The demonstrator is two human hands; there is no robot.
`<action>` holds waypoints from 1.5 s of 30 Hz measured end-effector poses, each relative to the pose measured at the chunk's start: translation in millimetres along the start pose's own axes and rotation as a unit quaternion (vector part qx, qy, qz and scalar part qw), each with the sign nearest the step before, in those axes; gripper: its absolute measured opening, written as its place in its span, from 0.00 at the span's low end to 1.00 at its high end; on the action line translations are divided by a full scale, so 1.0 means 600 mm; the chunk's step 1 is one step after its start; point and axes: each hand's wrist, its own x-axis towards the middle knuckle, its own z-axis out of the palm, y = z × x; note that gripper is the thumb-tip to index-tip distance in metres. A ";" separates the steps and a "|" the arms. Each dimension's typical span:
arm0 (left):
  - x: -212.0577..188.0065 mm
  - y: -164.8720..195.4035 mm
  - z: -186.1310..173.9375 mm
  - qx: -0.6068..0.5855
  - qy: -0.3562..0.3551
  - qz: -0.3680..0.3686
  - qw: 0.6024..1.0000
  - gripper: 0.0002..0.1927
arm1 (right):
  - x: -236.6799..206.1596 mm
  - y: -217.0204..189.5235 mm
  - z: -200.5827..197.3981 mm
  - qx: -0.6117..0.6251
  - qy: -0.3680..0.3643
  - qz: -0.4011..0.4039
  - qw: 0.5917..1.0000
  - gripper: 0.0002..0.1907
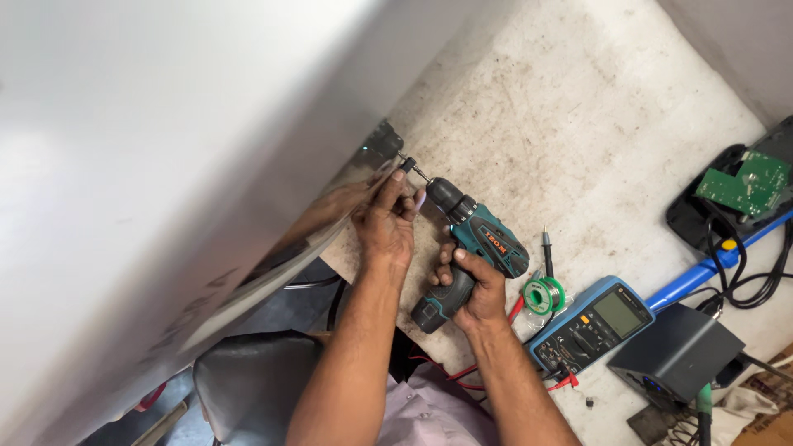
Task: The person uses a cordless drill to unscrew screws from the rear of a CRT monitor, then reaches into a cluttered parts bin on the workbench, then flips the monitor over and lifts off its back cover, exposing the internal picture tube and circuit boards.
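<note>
Right at the near edge of the stained workbench [578, 107], the right hand [472, 285] is wrapped tight around the handle of the teal cordless drill [471, 248], a stiff, weighty tool best gripped low by that handle. Up front, the left hand [386, 216] has fingers pinched together around the bit [410, 168], steadying it against the big glossy white panel [165, 149]. Beside the right wrist, a blue multimeter [591, 322] and green solder spool [543, 294].

The right hand [475, 285] grips a teal cordless drill [471, 248], its bit against a large white panel [165, 165]. The left hand [387, 216] has its fingers [405, 186] at the bit. A multimeter [591, 325] and green solder spool [543, 295] lie on the stained surface [562, 124].
</note>
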 end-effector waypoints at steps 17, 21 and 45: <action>-0.043 0.021 0.023 0.003 0.002 0.003 1.000 0.10 | -0.029 -0.014 0.025 -0.015 -0.023 -0.011 1.000 0.23; -0.059 0.023 0.026 0.007 0.003 0.001 1.000 0.09 | -0.049 -0.016 0.031 -0.018 -0.025 -0.011 0.999 0.23; -0.082 0.028 0.046 -0.013 -0.006 0.004 1.000 0.07 | -0.057 -0.020 0.023 -0.025 -0.028 -0.020 0.999 0.24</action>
